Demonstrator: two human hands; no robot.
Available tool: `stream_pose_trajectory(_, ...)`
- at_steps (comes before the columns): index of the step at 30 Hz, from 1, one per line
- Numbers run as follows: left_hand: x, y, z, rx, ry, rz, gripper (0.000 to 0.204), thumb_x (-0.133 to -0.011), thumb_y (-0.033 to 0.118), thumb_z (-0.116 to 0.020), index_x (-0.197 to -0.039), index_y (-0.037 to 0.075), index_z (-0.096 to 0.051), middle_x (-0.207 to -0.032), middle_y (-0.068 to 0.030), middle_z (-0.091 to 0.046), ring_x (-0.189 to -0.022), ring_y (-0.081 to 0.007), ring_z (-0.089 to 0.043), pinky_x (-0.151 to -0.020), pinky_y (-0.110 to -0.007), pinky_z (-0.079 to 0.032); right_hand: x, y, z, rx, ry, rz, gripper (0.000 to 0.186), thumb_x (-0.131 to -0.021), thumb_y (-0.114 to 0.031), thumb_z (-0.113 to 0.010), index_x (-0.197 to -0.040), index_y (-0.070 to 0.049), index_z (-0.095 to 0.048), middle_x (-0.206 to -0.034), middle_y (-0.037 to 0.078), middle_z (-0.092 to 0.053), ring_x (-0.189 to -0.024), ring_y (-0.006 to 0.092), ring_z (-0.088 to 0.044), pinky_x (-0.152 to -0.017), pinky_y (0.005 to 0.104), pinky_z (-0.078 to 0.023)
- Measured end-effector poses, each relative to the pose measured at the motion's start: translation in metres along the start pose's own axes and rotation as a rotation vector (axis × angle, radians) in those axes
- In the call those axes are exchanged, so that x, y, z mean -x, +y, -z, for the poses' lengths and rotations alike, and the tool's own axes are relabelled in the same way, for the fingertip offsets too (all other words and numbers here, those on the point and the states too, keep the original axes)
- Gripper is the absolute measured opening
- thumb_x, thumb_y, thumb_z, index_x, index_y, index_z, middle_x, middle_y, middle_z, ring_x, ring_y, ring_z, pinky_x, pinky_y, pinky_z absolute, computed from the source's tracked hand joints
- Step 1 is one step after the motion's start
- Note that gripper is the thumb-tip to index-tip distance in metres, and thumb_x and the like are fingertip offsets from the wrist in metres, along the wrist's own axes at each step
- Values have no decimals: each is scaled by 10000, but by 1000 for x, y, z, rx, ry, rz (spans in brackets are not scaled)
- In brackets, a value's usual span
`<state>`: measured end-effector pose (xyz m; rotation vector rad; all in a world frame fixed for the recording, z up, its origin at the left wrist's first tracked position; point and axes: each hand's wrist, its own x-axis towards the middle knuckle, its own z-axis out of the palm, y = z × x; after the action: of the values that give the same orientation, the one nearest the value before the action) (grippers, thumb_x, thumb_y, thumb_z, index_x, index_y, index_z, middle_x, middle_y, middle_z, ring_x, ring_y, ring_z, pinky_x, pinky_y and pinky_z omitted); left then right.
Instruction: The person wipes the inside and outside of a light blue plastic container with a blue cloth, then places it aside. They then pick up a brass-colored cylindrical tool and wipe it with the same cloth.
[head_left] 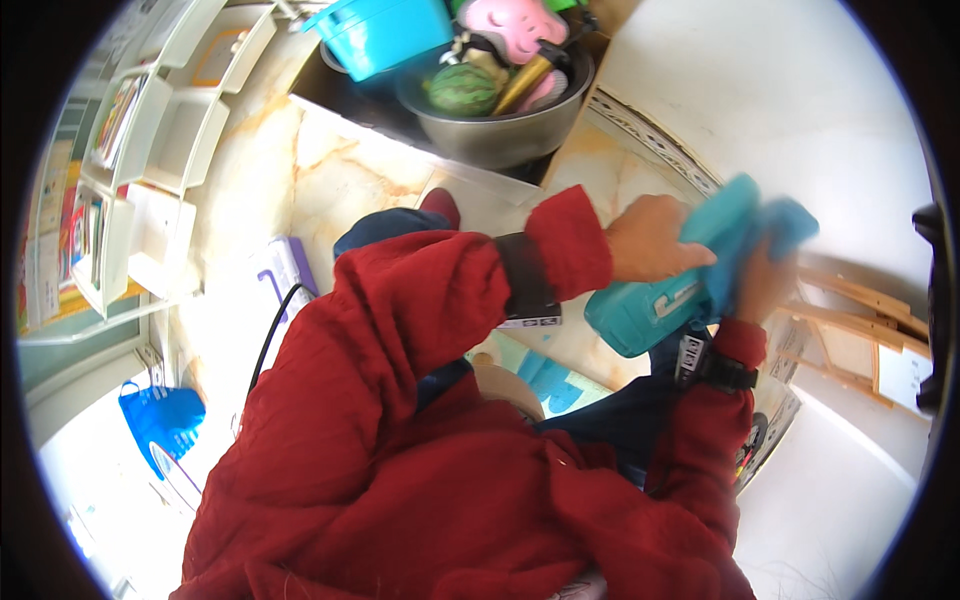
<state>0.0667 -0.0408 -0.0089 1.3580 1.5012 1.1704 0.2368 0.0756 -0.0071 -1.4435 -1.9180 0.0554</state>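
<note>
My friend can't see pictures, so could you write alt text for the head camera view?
A person in red sleeves holds a turquoise plastic object in the left hand; the blurred right hand holds what looks like a blue cloth. Ahead is a metal bowl with a striped green ball and other things; white shelves are at left.

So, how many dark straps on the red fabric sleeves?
2. One dark strap lies across the left red sleeve, near the left hand; the other dark strap lies across the right red sleeve, near the right hand.
</note>
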Motion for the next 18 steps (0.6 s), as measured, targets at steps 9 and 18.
stream_pose_trajectory(9, -9, 4, 9, 144, 319, 27, 362, -763, 314, -660, -806, -45, -640, -708, -240, -617, -660, -372, -628, -636, -411, -494, 34, -14, -9, -101, -193, 191, 248, -854, -149, -632, -1036, 18, -626, -982, 164, -657, -853, 276, -646, -754, 356, -489)
stream_pose_trajectory(18, -13, -3, 14, 47, 173, 8, 457, -754, 390, -675, -775, -62, -618, -658, -227, -601, -631, -362, -617, -614, -397, -488, 44, -46, 0, -305, -237, 390, 218, -833, -41, -622, -1035, 42, -614, -971, 184, -634, -866, 306, -631, -750, 366, -486)
